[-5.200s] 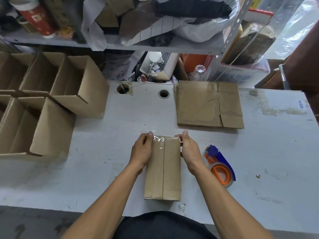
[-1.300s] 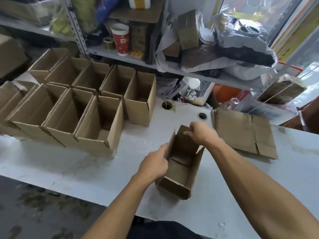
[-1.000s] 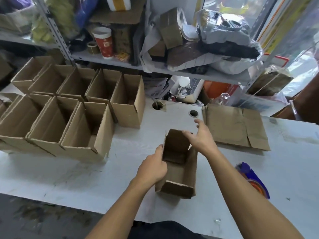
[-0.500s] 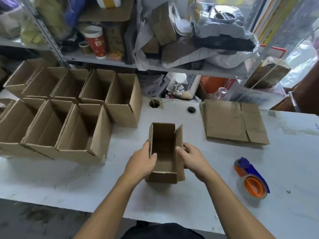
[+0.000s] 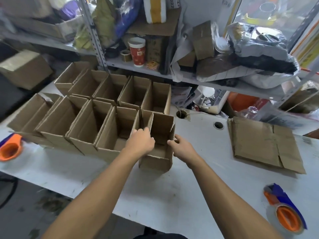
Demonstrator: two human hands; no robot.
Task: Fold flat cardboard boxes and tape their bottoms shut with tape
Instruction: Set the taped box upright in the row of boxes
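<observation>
An upright open cardboard box (image 5: pixel 156 163) stands on the white table (image 5: pixel 198 178), pushed against the right end of the front row of folded boxes (image 5: pixel 82 128). My left hand (image 5: pixel 140 142) grips its left wall at the top edge. Over its right wall curl the fingers of my right hand (image 5: pixel 181 146). A stack of flat cardboard blanks (image 5: pixel 262 144) lies to the right. Near the front right edge sits a tape dispenser (image 5: pixel 286 213), orange and blue with clear tape.
Two rows of open folded boxes fill the left half of the table. A second orange tape dispenser (image 5: pixel 10 148) lies at the far left. A cluttered metal shelf (image 5: pixel 155 69) runs behind the table. Two round cable holes (image 5: pixel 218 125) sit near the back edge.
Both hands have slid the open box from the table's middle leftward and away, up against the front row of boxes. The view has turned left with it.
</observation>
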